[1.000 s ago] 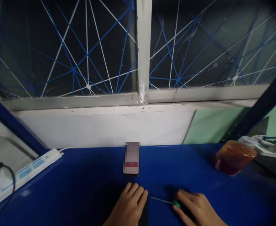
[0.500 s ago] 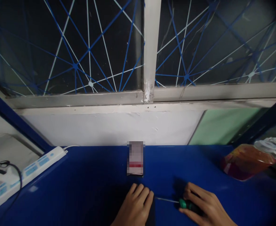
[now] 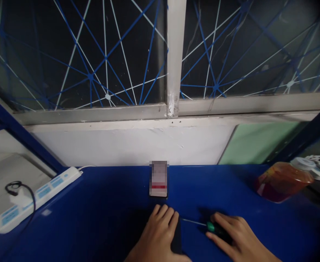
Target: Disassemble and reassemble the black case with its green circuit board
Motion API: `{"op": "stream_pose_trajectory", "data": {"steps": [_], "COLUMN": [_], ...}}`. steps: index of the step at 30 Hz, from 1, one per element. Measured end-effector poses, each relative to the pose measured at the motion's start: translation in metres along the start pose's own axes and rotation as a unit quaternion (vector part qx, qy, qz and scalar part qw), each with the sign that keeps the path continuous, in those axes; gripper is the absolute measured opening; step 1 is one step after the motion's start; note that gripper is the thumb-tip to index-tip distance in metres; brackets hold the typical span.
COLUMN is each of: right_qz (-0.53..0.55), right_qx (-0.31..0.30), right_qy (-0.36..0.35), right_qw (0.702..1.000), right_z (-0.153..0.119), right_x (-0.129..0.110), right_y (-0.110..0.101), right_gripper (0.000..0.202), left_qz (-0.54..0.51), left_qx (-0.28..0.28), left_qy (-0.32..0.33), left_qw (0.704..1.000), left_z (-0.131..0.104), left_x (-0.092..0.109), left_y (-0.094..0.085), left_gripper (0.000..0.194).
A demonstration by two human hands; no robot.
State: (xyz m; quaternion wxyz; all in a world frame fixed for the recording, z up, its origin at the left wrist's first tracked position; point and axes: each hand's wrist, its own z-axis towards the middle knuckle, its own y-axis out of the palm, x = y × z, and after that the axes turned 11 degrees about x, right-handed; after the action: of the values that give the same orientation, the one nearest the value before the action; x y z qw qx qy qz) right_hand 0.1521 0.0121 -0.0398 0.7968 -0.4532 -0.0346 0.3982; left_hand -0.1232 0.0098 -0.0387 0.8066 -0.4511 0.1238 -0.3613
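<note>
The left hand [image 3: 162,233] lies palm down over a dark, flat, straight-edged object [image 3: 177,236] near the bottom of the view; its four fingers sit side by side with hardly any gap, bent at the knuckles, and the thumb spreads away toward the right hand [image 3: 238,236]; whether they grip the object or only press on it, I cannot tell.

The right hand has hold of a screwdriver [image 3: 210,226], thumb on the near side of the handle and index finger on the far side, parted by about the handle's thickness; the other fingers curl behind and are partly hidden. The handle is rounded, glossy green at its front and black behind; the thin, straight metal shaft points toward the left hand, its end close by the fingers and the dark object's edge, though contact is unclear.

Both hands are over a smooth, glossy blue table [image 3: 100,203]; beyond the left hand lies a phone [image 3: 159,185], its screen pixelated with a red band; to the right sits a rounded, see-through plastic container [image 3: 284,182] with orange-red colouring and a pale lid; to the left, a long white power strip [image 3: 40,200] with light-blue socket panels carries a white plug and black cable.
</note>
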Motion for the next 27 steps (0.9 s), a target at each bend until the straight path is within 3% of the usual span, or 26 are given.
{"op": "stream_pose_trajectory", "data": {"steps": [5, 12, 18, 21, 27], "right_qz": [0.034, 0.059, 0.045, 0.031, 0.047], "right_qx": [0.001, -0.067, -0.074, -0.094, -0.058], "right_qy": [0.006, 0.042, 0.045, 0.045, 0.056], "right_qw": [0.999, 0.995, 0.995, 0.994, 0.996], "right_z": [0.001, 0.004, -0.003, -0.005, 0.004], "right_x": [-0.001, 0.004, 0.009, 0.008, -0.001], "right_y": [-0.002, 0.0, 0.005, 0.005, -0.002], "right_gripper": [0.019, 0.013, 0.008, 0.006, 0.015], "left_qz": [-0.046, -0.041, -0.022, -0.021, -0.026], "left_qx": [0.02, 0.016, -0.013, 0.004, 0.007], "left_qy": [-0.062, -0.051, -0.015, -0.033, -0.038], "left_qw": [0.997, 0.998, 1.0, 0.999, 0.999], "left_z": [-0.007, -0.01, -0.007, -0.007, -0.004], "left_x": [0.003, 0.001, 0.0, 0.002, 0.005], "left_y": [0.01, 0.012, 0.005, 0.007, 0.005], "left_gripper": [0.094, 0.094, 0.091, 0.093, 0.092]}}
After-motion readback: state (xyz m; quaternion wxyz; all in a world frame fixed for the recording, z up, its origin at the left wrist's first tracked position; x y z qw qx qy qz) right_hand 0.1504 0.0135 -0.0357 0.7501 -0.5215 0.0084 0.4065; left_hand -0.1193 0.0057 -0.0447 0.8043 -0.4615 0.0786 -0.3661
